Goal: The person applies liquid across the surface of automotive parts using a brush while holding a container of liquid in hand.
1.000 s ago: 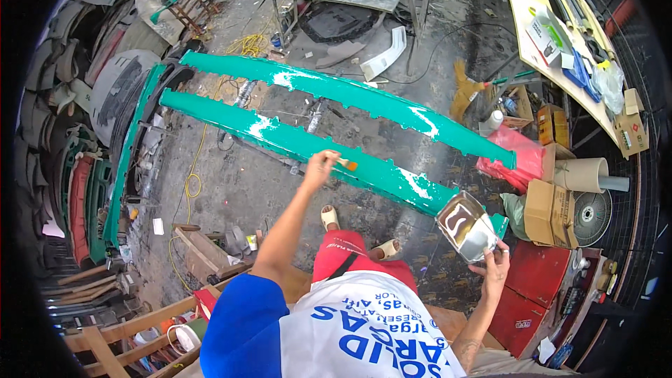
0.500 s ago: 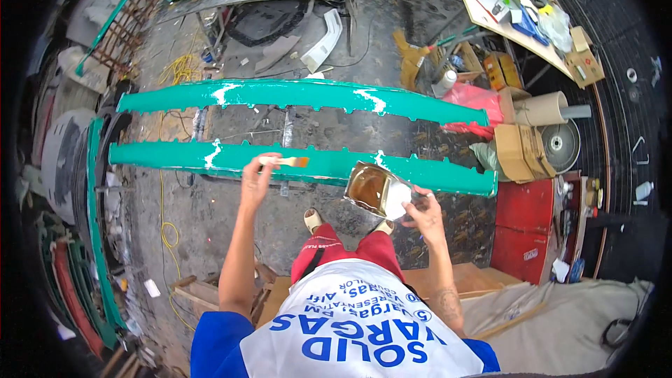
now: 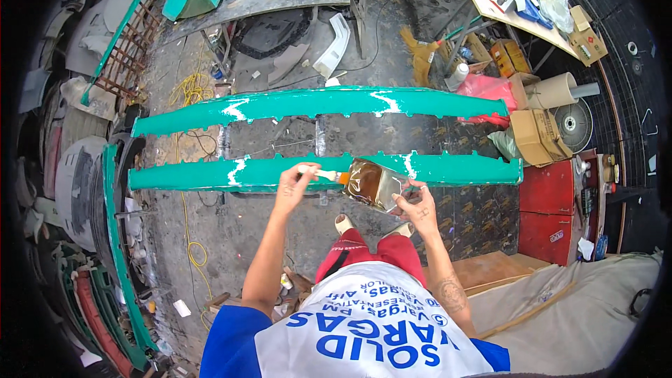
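Across a dark, stained workshop floor [image 3: 227, 224], in the head view, two long teal-green panels with notched edges and white patches lie beyond the hands, the nearer panel [image 3: 266, 172] just past the grip, the farther panel [image 3: 315, 103] behind it. Half a second ago the pale-handled, orange-bristled paintbrush [image 3: 323, 173] was apart from the shiny, squarish container of brown liquid [image 3: 365, 183]; now its bristles meet the container's left side. The left hand [image 3: 293, 182] pinches the brush handle, bristles pointing rightward; the right hand [image 3: 418, 206] grasps the container's right end.
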The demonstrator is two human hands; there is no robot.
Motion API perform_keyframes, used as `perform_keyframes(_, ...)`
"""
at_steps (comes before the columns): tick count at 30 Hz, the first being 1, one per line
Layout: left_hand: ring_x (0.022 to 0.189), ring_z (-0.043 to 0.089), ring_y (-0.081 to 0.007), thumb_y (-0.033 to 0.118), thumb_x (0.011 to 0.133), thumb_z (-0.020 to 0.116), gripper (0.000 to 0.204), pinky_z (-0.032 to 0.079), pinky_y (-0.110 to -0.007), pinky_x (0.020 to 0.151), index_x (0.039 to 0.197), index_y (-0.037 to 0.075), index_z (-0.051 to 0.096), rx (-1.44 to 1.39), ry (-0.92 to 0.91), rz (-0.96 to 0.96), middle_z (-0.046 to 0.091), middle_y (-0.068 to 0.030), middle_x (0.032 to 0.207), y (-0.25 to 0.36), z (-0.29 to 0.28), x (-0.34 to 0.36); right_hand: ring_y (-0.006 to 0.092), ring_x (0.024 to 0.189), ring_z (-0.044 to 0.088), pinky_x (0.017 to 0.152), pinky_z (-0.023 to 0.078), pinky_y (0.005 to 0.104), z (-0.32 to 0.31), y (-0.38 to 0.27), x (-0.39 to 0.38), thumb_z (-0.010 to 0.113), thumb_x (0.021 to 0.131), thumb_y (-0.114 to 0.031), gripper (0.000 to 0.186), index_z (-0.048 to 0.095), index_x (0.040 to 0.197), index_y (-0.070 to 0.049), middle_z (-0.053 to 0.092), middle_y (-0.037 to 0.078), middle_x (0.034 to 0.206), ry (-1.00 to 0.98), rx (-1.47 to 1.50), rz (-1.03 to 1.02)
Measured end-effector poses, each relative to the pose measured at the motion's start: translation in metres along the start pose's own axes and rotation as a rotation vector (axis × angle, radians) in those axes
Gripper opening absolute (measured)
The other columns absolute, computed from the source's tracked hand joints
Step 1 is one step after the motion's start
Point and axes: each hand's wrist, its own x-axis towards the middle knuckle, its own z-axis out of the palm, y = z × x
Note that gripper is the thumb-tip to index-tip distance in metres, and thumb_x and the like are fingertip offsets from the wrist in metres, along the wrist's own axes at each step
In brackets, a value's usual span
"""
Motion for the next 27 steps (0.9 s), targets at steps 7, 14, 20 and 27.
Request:
perform_keyframes(7, 0.074, 0.061, -0.0098, 0.023, 0.096, 0.063, 0.024, 0.047, -0.028, 0.07, 0.101, 0.001, 0.071, 0.159, 0.259, -0.125, 0.07, -0.0045, 0.084, -0.096, -0.06, -0.004, 0.0163, 0.066, 0.066, 0.053, 0.057, 0.0293, -0.008, 0.012, -0.008, 0.078, 0.08, -0.013, 0.051, 0.051, 0.124, -0.007, 0.059, 0.011, 0.097, 0.008, 0.199, 0.041)
perform_keyframes(14, 0.078, 0.056, -0.0321, 0.013, 0.092, 0.063, 0.011, 0.046, -0.043, 0.07, 0.091, 0.002, 0.065, 0.865, 0.404, 0.279, 0.063, -0.0131, 0.082, -0.065, -0.091, -0.007, 0.0207, 0.092, 0.064, 0.062, 0.063, 0.0334, -0.077, 0.032, -0.032, 0.069, 0.088, -0.012, 0.055, 0.045, 0.138, -0.009, 0.058, 0.013, 0.11, 0.148, 0.18, 0.043)
perform_keyframes(20, 0.081, 0.057, -0.0378, 0.004, 0.083, 0.064, 0.004, 0.047, -0.048, 0.08, 0.085, 0.002, 0.061, 0.802, 0.107, 0.371, 0.063, -0.0164, 0.083, -0.04, 0.052, 0.014, 0.02, 0.096, 0.062, 0.062, 0.063, 0.0334, -0.143, 0.034, -0.062, 0.071, 0.086, -0.009, 0.058, 0.044, 0.136, -0.009, 0.055, 0.014, 0.115, 0.241, 0.251, 0.106)
perform_keyframes(27, 0.078, 0.06, -0.0384, 0.006, 0.085, 0.063, 0.007, 0.046, -0.049, 0.088, 0.083, 0.002, 0.058, 0.739, -0.095, 0.543, 0.062, -0.0178, 0.079, -0.014, 0.209, 0.035, 0.019, 0.096, 0.062, 0.063, 0.063, 0.0326, -0.207, 0.064, -0.095, 0.071, 0.086, -0.01, 0.058, 0.043, 0.137, -0.01, 0.053, 0.011, 0.115, 0.333, 0.302, 0.094)
